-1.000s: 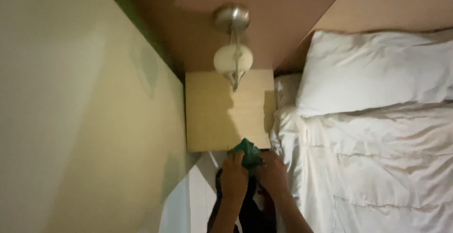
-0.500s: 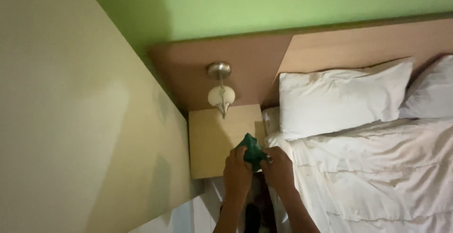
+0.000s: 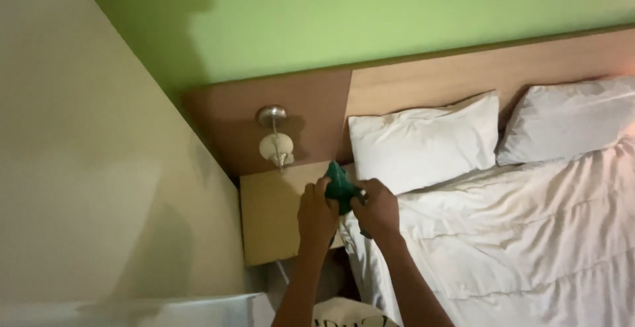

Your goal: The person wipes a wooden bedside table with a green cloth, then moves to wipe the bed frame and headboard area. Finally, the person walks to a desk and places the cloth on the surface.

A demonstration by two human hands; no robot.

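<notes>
Holding a green cloth (image 3: 341,188) w/ both hands, left hand (image 3: 317,216) & right hand (image 3: 378,210), each grip pinching it. Hovering over a wooden bedside worktop (image 3: 271,221), beside a white bed (image 3: 522,234).

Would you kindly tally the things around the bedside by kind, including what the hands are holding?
Pillows: 2, one nearer the lamp, one farther right
Wall lamp: 1
Bedside table: 1
Green cloth: 1, gripped by the left hand and the right hand
Total: 5
</notes>
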